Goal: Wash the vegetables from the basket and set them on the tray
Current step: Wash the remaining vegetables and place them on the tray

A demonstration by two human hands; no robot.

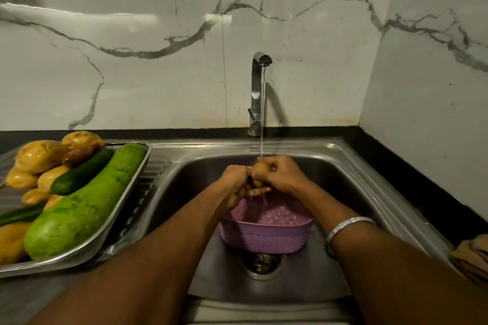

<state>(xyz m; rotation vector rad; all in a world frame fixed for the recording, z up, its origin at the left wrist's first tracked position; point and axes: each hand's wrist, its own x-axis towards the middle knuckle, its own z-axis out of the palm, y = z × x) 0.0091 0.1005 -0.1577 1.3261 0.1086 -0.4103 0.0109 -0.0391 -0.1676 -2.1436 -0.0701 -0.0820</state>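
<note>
The steel sink (351,166) fills the middle of the view, its basin set into a dark tabletop (412,166) below a marble-patterned wall (132,60). On the draining board at the left lies the metal tray (126,198), tilted a little over the board's ridges. The biggest thing on it is a long pale-green gourd (84,203), lying diagonally from the near left toward the far right corner. Beside it, on its left, rests a dark green cucumber (81,171), and behind and around that sit several yellow-brown potatoes (39,155), piled touching one another.

In the basin, just behind the drain (261,262), stands the purple basket (264,237); water shimmers inside it and I cannot tell whether any vegetables remain there. The tap (257,92) rises at the back edge of the sink, and a thin stream of water (262,119) runs from it.

Above the basket the two hands meet under the stream. The left hand (235,179) and the right hand (282,177) both curl round one small potato (261,168), fingers closed on it from either side. A silver bangle (346,227) circles the right wrist. A tan cloth (472,256) lies at the right edge.
</note>
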